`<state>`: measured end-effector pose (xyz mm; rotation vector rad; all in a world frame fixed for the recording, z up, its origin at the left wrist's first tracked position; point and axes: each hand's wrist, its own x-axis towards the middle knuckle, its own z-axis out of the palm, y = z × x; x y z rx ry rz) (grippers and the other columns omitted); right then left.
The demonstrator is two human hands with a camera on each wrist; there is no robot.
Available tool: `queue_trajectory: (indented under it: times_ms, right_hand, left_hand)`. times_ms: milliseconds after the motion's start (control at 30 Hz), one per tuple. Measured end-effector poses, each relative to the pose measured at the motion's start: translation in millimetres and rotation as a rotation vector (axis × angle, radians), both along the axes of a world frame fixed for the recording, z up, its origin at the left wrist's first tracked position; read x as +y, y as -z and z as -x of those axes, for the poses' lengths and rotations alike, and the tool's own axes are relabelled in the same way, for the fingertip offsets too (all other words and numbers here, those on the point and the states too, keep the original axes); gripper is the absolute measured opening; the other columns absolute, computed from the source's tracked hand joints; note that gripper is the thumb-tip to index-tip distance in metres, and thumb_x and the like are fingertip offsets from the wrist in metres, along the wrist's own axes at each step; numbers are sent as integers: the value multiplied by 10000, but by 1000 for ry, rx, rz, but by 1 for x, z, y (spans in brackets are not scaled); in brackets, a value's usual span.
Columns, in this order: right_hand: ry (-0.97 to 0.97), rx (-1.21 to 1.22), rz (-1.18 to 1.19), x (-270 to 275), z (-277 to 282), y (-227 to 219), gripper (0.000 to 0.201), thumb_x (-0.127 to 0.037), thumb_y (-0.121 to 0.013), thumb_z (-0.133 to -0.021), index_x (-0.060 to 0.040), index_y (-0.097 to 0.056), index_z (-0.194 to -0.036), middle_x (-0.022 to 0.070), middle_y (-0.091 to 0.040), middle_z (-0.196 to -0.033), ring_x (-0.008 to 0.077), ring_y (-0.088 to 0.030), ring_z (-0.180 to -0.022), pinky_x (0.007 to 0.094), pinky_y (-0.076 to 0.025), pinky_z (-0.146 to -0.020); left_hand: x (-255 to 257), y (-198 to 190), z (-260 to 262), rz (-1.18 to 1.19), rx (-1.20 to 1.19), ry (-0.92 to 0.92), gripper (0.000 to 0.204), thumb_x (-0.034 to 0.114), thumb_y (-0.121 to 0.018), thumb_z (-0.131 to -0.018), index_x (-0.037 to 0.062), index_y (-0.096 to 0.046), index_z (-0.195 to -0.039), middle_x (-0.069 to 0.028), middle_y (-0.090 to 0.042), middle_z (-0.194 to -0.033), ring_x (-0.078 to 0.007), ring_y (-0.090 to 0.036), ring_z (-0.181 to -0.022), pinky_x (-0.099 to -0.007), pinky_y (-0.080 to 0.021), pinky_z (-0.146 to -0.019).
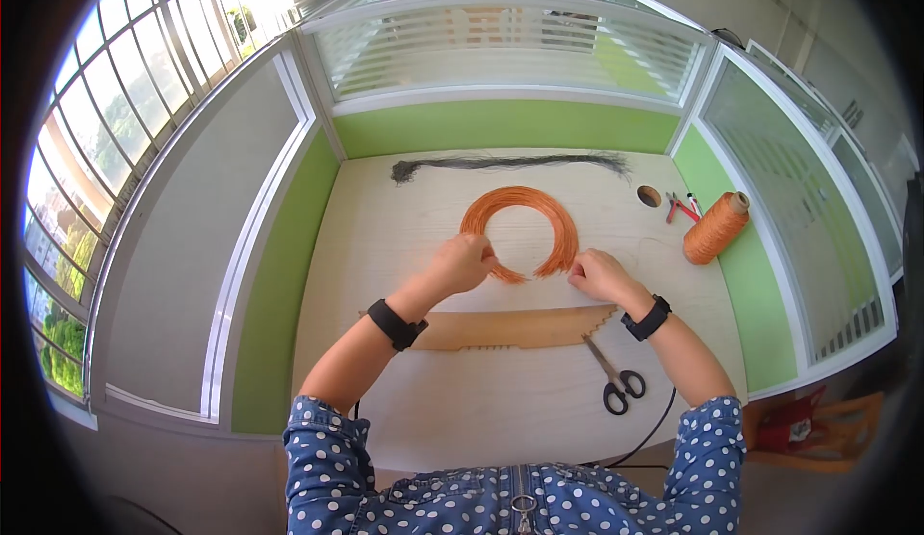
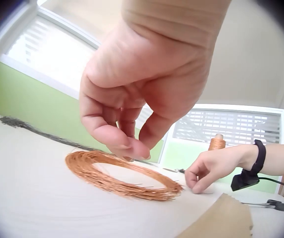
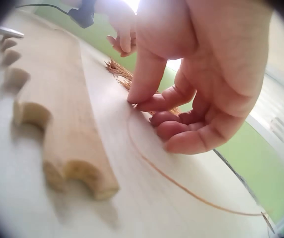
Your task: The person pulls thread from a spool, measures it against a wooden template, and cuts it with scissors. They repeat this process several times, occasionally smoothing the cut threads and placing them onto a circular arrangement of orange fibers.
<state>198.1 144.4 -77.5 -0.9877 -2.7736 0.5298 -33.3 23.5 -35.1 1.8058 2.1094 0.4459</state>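
Observation:
A C-shaped bundle of orange strands (image 1: 521,195) lies on the table, its two cut ends toward the person. My left hand (image 1: 466,262) hovers over the left arm of the bundle with fingers curled and thumb close to the fingertips; I cannot tell whether a strand is between them. Beside the bundle's right end, my right hand (image 1: 599,275) pinches a thin orange thread (image 3: 181,187) between thumb and index finger. That thread curves away low over the table. In front of both hands lies a flat wooden board (image 1: 510,329) with notches along its edges.
Black-handled scissors (image 1: 616,381) lie near the board's right end. An orange thread spool (image 1: 717,229), red-handled pliers (image 1: 681,208) and a round hole (image 1: 650,195) are at the right. A dark wire bundle (image 1: 510,162) stretches along the back. Green-and-glass partitions (image 1: 510,127) enclose the table.

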Motion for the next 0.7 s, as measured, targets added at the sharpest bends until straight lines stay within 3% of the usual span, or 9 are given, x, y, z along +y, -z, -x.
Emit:
queue_trajectory:
  times_ms: [67,100,167,267,300,333,400,500,700]
  right_hand:
    - [-43,105,14,-5,-3,-6,138,-122,-627,-726,9,-586,-726,174,-622,-742,327,-609,-732,403,-478,-668]
    - [-44,106,10,-11,-5,-16,138,-122,-627,-726,9,-586,-726,174,-622,-742,327,-609,-732,403,-478,-668]
    - [-126,131,126,-28,-9,-37,123,-106,-603,-767,10,-562,-759,166,-621,-736,328,-607,-715,397,-471,-645]
    - [-204,196,150,-43,-14,-49,125,-103,-597,-786,9,-548,-765,162,-621,-730,324,-605,-697,385,-468,-632]
    - [-204,197,147,-48,-16,-53,125,-103,-597,-786,9,-548,-765,162,-621,-730,324,-605,-697,385,-468,-632]
    - [-187,174,155,-52,-19,-57,121,-102,-596,-785,8,-550,-767,162,-619,-725,319,-605,-688,380,-467,-625]
    - [-167,152,159,-56,-25,-62,118,-101,-596,-783,7,-553,-768,162,-617,-719,314,-605,-679,375,-466,-619]
    - [-143,177,164,-56,-38,-65,112,-98,-595,-779,11,-568,-773,160,-617,-710,304,-601,-665,364,-465,-607]
    - [-94,214,70,-50,-78,-71,96,-90,-610,-757,6,-613,-756,154,-615,-680,287,-598,-624,345,-464,-586]
  left_hand:
    - [-4,4,-14,-272,-93,228,220,117,-575,-800,19,-601,-995,-145,-605,-1048,-288,-604,-892,-356,-490,-714]
    - [-7,2,-24,-276,-91,227,220,117,-575,-800,19,-601,-995,-145,-605,-1048,-288,-604,-892,-356,-490,-714]
    - [-12,-3,-44,-316,-271,392,318,82,-569,-801,32,-545,-1115,-146,-559,-1136,-293,-590,-904,-379,-481,-746]
    - [-11,9,-59,-321,-215,511,382,88,-573,-802,48,-501,-1176,-142,-571,-1116,-310,-583,-893,-382,-480,-741]
    - [-11,9,-62,-304,-151,505,271,90,-569,-807,29,-569,-1071,-146,-621,-981,-305,-604,-808,-365,-488,-686]
    - [-11,9,-63,-307,-149,507,271,90,-569,-807,29,-569,-1071,-146,-621,-981,-305,-604,-808,-365,-488,-686]
    - [-9,9,-64,-231,-190,480,148,95,-563,-813,15,-625,-922,-136,-639,-781,-289,-613,-689,-360,-484,-624]
    - [-14,10,-60,-332,-173,415,132,110,-553,-826,12,-635,-792,-125,-619,-656,-282,-600,-608,-366,-475,-587]
    - [-20,7,-33,-353,-53,234,179,154,-528,-864,11,-602,-786,-158,-610,-683,-333,-579,-619,-395,-462,-578]
